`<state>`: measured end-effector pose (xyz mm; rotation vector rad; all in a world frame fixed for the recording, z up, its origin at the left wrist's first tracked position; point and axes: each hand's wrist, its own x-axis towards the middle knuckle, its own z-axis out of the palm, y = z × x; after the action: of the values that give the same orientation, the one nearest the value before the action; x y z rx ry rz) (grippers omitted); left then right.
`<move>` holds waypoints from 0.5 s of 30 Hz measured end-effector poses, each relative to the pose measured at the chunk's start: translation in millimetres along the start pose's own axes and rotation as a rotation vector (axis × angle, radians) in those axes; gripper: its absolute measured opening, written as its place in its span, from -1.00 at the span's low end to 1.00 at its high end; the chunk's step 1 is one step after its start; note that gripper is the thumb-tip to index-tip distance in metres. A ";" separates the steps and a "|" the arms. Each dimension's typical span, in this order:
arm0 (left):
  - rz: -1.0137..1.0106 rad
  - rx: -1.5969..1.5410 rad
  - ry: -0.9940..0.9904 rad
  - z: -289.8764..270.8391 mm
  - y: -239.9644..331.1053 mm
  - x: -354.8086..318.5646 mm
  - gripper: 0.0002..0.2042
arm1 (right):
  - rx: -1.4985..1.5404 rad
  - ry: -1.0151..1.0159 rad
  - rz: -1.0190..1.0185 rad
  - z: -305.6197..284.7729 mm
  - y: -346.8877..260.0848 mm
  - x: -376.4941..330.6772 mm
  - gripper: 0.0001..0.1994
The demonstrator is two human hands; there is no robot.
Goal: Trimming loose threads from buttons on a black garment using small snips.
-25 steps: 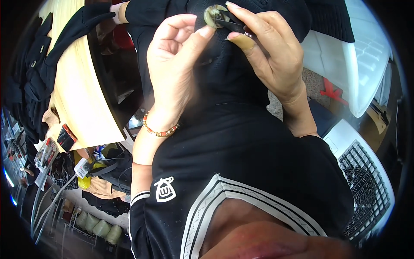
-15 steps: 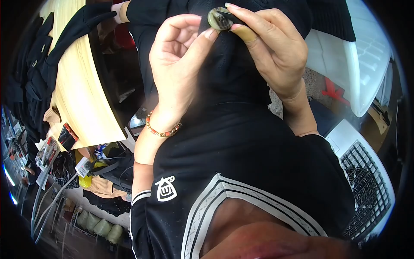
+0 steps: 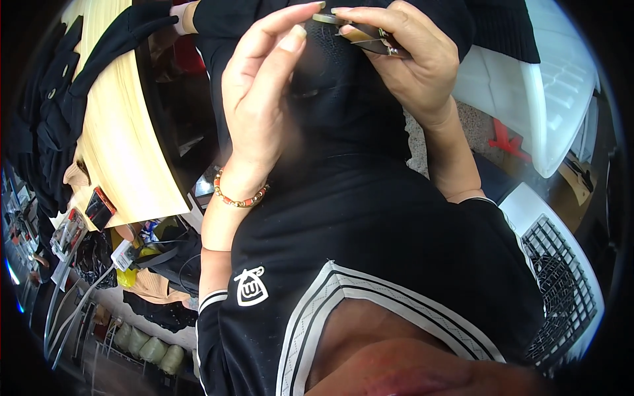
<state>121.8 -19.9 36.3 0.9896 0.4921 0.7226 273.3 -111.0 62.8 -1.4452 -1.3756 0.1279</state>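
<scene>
A round olive-grey button (image 3: 326, 18) shows nearly edge-on at the top of the head view, against black knitted fabric (image 3: 323, 72) over my lap. My right hand (image 3: 419, 63) grips small black thread snips (image 3: 376, 41) with metal parts, and its fingertips are beside the button. My left hand (image 3: 259, 86) is open, thumb and forefinger apart. The forefinger's tip is close to the button's upper left edge; whether they touch, I cannot tell. Any thread at the button is too fine to make out.
Dark buttoned garments (image 3: 56, 99) lie over a pale wooden board (image 3: 125, 138) at left, with a phone (image 3: 101, 208) near its end. At right are a white plastic bin (image 3: 561, 86), a red object (image 3: 508, 140) and a white basket with black grid (image 3: 561, 277).
My left thumb has come off the button and the left fingers have spread. The button has turned from face-on to edge-on. My right hand has tilted, showing more of the snips.
</scene>
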 end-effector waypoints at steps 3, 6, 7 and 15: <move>0.045 0.234 -0.004 -8.8 -5.2 -0.3 -0.71 | -0.016 0.030 -0.028 1.8 3.0 0.1 -0.77; 0.042 0.122 -0.065 -9.7 -4.7 6.6 -0.71 | 0.037 -0.022 0.138 0.2 5.7 -3.9 -0.85; 0.011 0.073 -0.082 -9.3 -2.8 9.1 -0.72 | 0.034 -0.022 0.138 1.0 6.3 -4.7 -0.85; -0.061 0.162 -0.130 -0.7 10.1 7.5 -0.79 | 0.109 0.038 0.189 1.2 10.0 -7.4 -0.89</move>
<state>123.2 -10.4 44.5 1.1607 0.4706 0.5664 276.5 -113.4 50.9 -1.4762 -1.1814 0.2916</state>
